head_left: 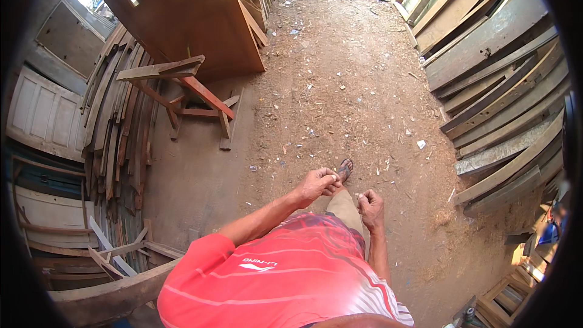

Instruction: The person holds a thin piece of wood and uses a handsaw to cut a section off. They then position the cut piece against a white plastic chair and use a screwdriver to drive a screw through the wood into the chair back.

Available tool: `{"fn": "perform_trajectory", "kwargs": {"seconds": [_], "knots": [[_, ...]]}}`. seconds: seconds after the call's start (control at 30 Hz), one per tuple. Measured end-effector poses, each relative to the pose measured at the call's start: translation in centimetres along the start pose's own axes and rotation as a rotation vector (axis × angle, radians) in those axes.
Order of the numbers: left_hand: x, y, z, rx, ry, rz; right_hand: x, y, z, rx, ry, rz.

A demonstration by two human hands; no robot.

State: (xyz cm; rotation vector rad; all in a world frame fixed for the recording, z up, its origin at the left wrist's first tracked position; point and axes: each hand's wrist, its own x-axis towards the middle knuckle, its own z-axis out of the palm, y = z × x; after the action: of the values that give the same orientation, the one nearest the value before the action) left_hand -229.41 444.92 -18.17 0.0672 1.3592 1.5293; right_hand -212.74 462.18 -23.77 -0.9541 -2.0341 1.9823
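Just beyond the hem of a red striped shirt [267, 273], the left hand [319, 183] is raised with its fingers curled in and the thumb pressed toward the fingertips; I cannot tell whether anything thin is pinched there. The right hand [371, 209], apart from it and nearer the body, is also curled, thumb against forefinger, its hold equally unclear. Nearest to both are the beige shorts [344, 208], seen between and below the hands, with a sandaled foot [345, 169] on the ground ahead.

The floor [340, 103] is brown and earthy, strewn with chips and pale scraps, running to a brightly lit opening. At left stand a wooden trestle [209, 94], a large brown panel [182, 12], upright planks [115, 127] and a white panelled door [45, 109]. Along the right, long boards [498, 103] lean in a close row.

At lower right sits a slatted wooden piece [507, 297]; whether it is a crate, and what its gaps hold, I cannot tell. A blue object [549, 232] is near it.
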Motion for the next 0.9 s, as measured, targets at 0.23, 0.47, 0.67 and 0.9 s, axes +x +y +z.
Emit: {"fn": "perform_trajectory", "kwargs": {"seconds": [0.23,0.47,0.67,0.9], "knots": [[12.7,7.1,-2.3,-0.136,0.24,-0.055,18.8,-7.8,-3.4,-0.039,-0.163,-0.061],[20.5,14.6,-4.7,-0.401,0.487,0.127,39.2,-18.9,-4.5,-0.382,-0.4,-0.224],[29.9,18.5,-7.1,-0.412,0.48,0.045,52.2,-24.4,-1.5,-0.475,-0.427,-0.234],[43.4,34.0,-10.9,0.115,0.186,0.155,64.7,-29.6,3.5,-0.554,-0.6,-0.055]]}}
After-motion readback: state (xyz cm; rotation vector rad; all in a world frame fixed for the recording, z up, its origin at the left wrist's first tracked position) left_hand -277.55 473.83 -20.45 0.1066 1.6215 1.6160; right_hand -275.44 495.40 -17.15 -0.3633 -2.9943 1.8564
